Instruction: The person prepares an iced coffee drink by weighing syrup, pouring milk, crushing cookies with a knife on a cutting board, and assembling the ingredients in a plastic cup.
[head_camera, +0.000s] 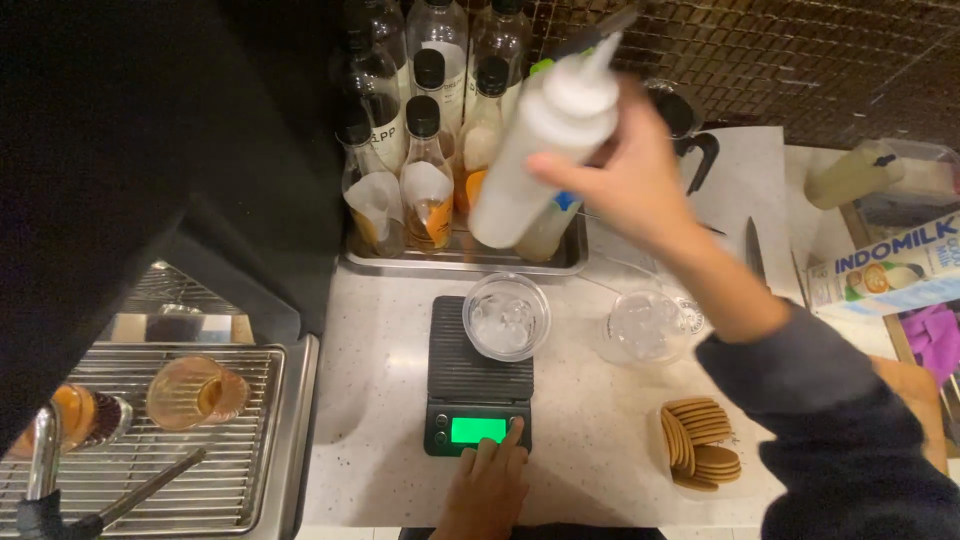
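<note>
While right hand (630, 175) grips white squeeze bottle (545, 135) above iced glass (506, 316), left hand (490, 480), empty, fingertip presses digital scale (478, 375) button.

Soft white plastic squeeze bottle (545, 140), clear glass cup (506, 316), ribbed matt-black scale (478, 375), speckled stone-look counter (590, 420).

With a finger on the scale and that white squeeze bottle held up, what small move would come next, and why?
Probably tipping the white plastic squeeze bottle in the right hand down over the clear cup of ice. The cup already sits on the black digital scale, whose green display is lit, and the left hand has a fingertip at its buttons, so weighing looks set up.
</note>
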